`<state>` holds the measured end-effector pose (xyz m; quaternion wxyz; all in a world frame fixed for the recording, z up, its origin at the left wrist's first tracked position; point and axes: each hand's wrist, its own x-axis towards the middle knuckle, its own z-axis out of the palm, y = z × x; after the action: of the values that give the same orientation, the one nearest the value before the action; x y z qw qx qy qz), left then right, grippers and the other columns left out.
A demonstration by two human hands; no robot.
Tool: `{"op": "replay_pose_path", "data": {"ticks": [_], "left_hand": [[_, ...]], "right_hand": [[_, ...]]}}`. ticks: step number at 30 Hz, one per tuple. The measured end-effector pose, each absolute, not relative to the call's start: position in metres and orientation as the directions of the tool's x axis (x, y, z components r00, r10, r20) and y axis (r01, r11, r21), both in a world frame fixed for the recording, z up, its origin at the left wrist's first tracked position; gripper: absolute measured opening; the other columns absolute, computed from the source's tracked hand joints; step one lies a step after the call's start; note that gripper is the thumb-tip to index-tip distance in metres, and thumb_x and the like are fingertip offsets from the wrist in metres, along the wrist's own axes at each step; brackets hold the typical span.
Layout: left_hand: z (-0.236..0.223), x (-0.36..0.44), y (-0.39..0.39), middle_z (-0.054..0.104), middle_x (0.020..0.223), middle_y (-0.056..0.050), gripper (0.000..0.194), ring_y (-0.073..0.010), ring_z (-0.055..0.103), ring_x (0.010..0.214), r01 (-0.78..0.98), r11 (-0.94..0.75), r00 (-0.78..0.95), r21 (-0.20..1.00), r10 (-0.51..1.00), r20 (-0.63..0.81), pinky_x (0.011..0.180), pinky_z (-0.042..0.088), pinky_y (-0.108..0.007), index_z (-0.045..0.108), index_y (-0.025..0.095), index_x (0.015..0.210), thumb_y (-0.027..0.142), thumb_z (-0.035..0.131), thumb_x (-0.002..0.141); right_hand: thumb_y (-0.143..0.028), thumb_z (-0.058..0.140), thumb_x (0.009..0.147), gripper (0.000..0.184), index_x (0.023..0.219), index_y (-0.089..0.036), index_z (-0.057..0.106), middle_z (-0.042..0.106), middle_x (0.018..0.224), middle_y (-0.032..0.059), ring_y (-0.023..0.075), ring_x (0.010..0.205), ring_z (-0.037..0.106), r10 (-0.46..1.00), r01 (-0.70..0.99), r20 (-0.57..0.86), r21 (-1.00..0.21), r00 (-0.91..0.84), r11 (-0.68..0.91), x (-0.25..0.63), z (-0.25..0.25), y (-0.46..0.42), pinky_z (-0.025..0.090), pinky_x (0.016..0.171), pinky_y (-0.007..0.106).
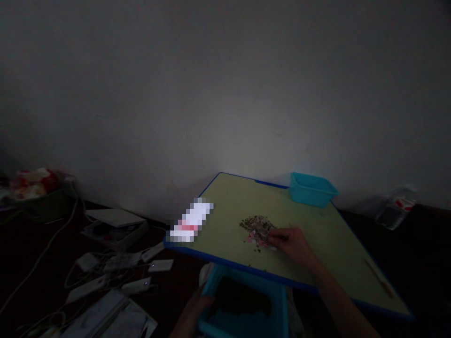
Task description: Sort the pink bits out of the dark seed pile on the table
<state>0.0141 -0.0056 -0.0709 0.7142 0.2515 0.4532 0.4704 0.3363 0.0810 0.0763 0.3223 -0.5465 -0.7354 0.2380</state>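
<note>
Right hand (282, 238) pinched at mixed pile (259, 227) on bench (225, 197), contents unclear; left hand (195, 307) gripped lower blue bin (284, 300).

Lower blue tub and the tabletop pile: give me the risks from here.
The lower blue tub, with the left hand at its rim, could tip and spill its dark contents. The loose speckled pile by the right hand might scatter with a careless sweep. The upper blue tub stands at the table's far right corner; a bump might topple it.
</note>
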Motion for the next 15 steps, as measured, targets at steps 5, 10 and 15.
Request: {"op": "replay_pose_path", "data": {"ticks": [5,10,15], "left_hand": [[-0.077,0.015,-0.005,0.085,0.065,0.001,0.018,-0.026,0.071,0.055,-0.457,0.389,0.134,0.8,0.919,-0.37,0.054,0.048,-0.033,0.082,0.022,0.076,0.027,0.078,0.059],[-0.087,0.011,-0.004,0.086,0.069,-0.004,0.033,-0.0288,0.072,0.059,-0.445,0.409,0.131,0.797,0.91,-0.394,0.056,0.048,-0.035,0.085,0.019,0.092,0.03,0.08,0.062],[-0.087,0.009,-0.005,0.084,0.069,-0.003,0.033,-0.0288,0.07,0.061,-0.442,0.417,0.168,0.794,0.908,-0.384,0.061,0.049,-0.037,0.084,0.02,0.091,0.033,0.083,0.061]], "right_hand": [[-0.037,0.07,0.088,0.025,0.102,-0.027,0.088,0.087,0.1,0.0043,0.03,0.088,0.081,0.959,0.639,0.196,-0.715,-0.205,0.283,0.334,0.079,0.079,0.061,0.078,0.038],[-0.036,0.069,0.087,0.025,0.1,-0.026,0.088,0.087,0.099,0.0049,0.0296,0.086,0.081,0.962,0.638,0.199,-0.72,-0.186,0.272,0.332,0.08,0.078,0.061,0.077,0.038],[-0.037,0.069,0.088,0.029,0.103,-0.023,0.088,0.087,0.098,0.0066,0.0296,0.085,0.08,0.965,0.641,0.175,-0.722,-0.196,0.262,0.331,0.081,0.077,0.061,0.076,0.037]]}}
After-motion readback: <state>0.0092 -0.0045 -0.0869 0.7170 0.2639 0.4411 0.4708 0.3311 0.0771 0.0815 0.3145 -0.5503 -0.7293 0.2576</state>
